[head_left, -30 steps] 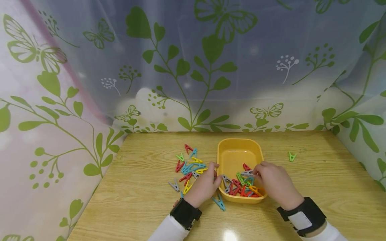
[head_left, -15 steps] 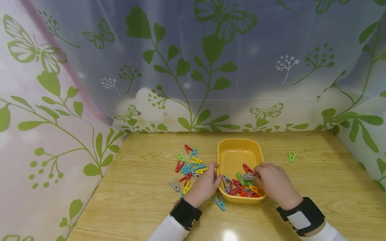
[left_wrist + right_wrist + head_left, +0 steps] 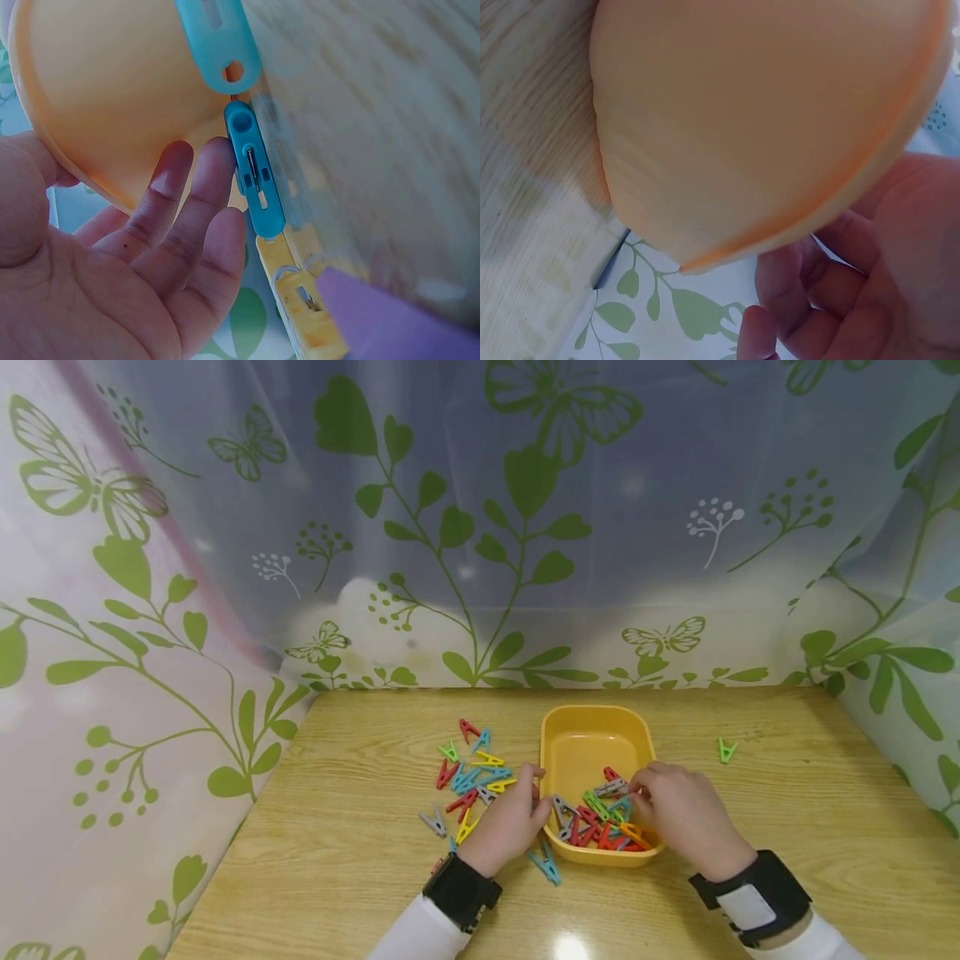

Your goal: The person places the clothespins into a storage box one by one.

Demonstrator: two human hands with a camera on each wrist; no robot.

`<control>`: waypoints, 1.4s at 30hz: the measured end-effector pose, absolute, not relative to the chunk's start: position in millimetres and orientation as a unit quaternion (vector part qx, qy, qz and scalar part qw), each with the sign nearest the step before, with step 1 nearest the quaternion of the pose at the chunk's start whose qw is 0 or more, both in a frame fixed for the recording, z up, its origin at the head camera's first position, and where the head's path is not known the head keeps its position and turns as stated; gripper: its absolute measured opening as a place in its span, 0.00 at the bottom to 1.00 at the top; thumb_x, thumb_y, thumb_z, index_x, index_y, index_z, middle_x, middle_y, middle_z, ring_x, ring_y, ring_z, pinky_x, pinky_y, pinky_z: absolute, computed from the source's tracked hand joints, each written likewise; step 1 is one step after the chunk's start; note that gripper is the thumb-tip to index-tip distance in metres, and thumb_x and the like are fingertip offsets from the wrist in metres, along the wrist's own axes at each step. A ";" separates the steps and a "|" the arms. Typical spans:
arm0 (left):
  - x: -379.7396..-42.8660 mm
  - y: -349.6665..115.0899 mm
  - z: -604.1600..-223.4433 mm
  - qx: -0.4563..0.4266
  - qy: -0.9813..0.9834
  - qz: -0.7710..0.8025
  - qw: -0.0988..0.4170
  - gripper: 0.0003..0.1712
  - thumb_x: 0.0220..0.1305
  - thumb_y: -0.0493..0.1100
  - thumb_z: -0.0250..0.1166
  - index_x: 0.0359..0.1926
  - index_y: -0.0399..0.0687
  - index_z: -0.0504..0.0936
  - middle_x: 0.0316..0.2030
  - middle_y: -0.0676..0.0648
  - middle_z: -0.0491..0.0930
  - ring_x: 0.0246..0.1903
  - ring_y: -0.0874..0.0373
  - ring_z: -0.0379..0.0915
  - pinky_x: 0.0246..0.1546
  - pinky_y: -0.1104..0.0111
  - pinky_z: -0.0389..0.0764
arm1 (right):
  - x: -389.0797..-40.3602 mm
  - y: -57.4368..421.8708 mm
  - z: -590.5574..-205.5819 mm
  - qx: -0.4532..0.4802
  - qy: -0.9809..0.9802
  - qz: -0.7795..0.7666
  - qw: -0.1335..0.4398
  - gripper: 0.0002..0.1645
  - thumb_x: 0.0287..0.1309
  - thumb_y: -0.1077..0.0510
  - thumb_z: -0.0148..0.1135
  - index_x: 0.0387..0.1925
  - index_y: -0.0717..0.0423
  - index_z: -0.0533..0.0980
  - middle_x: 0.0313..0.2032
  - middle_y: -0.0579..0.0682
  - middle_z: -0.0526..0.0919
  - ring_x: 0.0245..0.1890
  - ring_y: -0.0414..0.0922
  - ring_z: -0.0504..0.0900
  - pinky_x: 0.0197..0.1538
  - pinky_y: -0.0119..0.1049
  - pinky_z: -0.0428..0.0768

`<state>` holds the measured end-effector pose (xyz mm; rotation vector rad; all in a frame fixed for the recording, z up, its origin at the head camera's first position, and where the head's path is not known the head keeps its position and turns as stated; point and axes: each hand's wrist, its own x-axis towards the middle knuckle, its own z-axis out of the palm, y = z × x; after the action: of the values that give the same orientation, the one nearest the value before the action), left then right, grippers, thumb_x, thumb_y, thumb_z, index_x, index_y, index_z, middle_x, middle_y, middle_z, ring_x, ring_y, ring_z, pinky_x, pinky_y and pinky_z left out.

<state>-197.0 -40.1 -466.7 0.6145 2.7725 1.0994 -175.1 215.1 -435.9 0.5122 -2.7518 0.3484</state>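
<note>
A yellow plastic tub [image 3: 596, 717] stands on the table, with several coloured clothespins heaped in its near half. My left hand [image 3: 510, 821] holds the tub's left rim; in the left wrist view its thumb hooks over the rim and its fingers lie along the outer wall. Reaching over the right rim, my right hand [image 3: 686, 814] pinches a grey clothespin [image 3: 611, 787] just above the heap. The tub wall [image 3: 765, 112] hides those fingertips in the right wrist view. Close to the left fingers lies a blue clothespin [image 3: 255, 172].
Left of the tub, several red, blue, yellow, green and grey clothespins lie loose, a red one [image 3: 468, 729] farthest back. A lone green clothespin [image 3: 726, 750] lies to the right. Behind the wooden table [image 3: 337, 860] hangs a leaf-patterned curtain [image 3: 420, 568].
The grey clothespin in my right fingers has turned and shifted slightly, uncovering more of the green and blue clothespins under it. My left hand and the tub have stayed put.
</note>
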 end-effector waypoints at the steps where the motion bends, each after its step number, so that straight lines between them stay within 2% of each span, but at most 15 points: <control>1: -196.9 -40.1 -466.5 0.202 0.909 0.361 0.048 0.22 0.79 0.44 0.56 0.68 0.46 0.64 0.28 0.53 0.72 0.18 0.65 0.63 0.20 0.74 0.66 | -175.2 215.6 -434.9 0.175 -0.964 0.125 0.159 0.07 0.55 0.59 0.77 0.30 0.56 0.85 0.25 0.44 0.80 0.23 0.38 0.74 0.27 0.37 0.75; 8: -196.8 -40.2 -466.6 0.203 0.910 0.358 0.045 0.22 0.79 0.44 0.56 0.67 0.45 0.64 0.30 0.53 0.73 0.18 0.66 0.63 0.20 0.74 0.66 | -178.0 228.3 -423.8 0.145 -0.965 0.142 0.165 0.07 0.61 0.59 0.73 0.32 0.59 0.84 0.27 0.48 0.81 0.24 0.41 0.75 0.28 0.37 0.75; 15: -197.4 -40.4 -467.9 0.205 0.912 0.354 0.041 0.22 0.79 0.45 0.56 0.68 0.45 0.64 0.30 0.53 0.73 0.19 0.66 0.64 0.20 0.74 0.67 | -188.0 265.1 -418.3 0.101 -0.965 0.151 0.190 0.08 0.63 0.60 0.68 0.37 0.65 0.83 0.30 0.56 0.82 0.23 0.45 0.76 0.25 0.41 0.76; 22: -197.3 -39.1 -468.5 0.202 0.909 0.360 0.047 0.23 0.79 0.45 0.56 0.68 0.45 0.64 0.30 0.52 0.73 0.20 0.65 0.65 0.21 0.74 0.67 | -200.7 302.5 -427.0 0.064 -0.975 0.144 0.156 0.10 0.65 0.62 0.66 0.40 0.69 0.81 0.33 0.64 0.82 0.24 0.49 0.78 0.26 0.45 0.77; 26: -197.2 -39.6 -468.4 0.199 0.909 0.362 0.049 0.23 0.79 0.46 0.56 0.68 0.45 0.64 0.30 0.53 0.72 0.20 0.65 0.65 0.21 0.73 0.67 | -207.5 321.0 -434.3 0.065 -0.977 0.136 0.150 0.09 0.62 0.66 0.66 0.40 0.71 0.80 0.34 0.67 0.81 0.24 0.51 0.79 0.25 0.46 0.78; 33: -197.0 -39.8 -467.5 0.205 0.908 0.364 0.045 0.23 0.79 0.45 0.56 0.68 0.44 0.64 0.30 0.53 0.73 0.20 0.66 0.65 0.21 0.74 0.68 | -218.6 350.2 -443.6 0.071 -0.985 0.101 0.121 0.12 0.58 0.69 0.69 0.43 0.71 0.80 0.40 0.74 0.79 0.30 0.62 0.83 0.29 0.54 0.81; 38: -196.8 -40.1 -467.2 0.202 0.908 0.364 0.046 0.23 0.79 0.45 0.56 0.68 0.44 0.65 0.29 0.53 0.73 0.19 0.66 0.65 0.20 0.73 0.68 | -225.6 364.3 -450.8 0.069 -0.989 0.086 0.101 0.15 0.57 0.69 0.69 0.47 0.70 0.79 0.43 0.76 0.77 0.29 0.61 0.82 0.24 0.52 0.79; 42: -196.9 -40.1 -467.6 0.200 0.909 0.362 0.045 0.23 0.79 0.45 0.56 0.68 0.44 0.65 0.29 0.53 0.73 0.19 0.66 0.65 0.20 0.73 0.67 | -231.9 368.7 -455.2 0.077 -0.991 0.073 0.087 0.17 0.59 0.70 0.67 0.50 0.69 0.80 0.43 0.75 0.78 0.31 0.61 0.83 0.24 0.50 0.80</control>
<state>-196.9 -40.1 -467.6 0.6108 2.7783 1.1073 -231.9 368.7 -455.2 0.2291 -2.9503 0.2174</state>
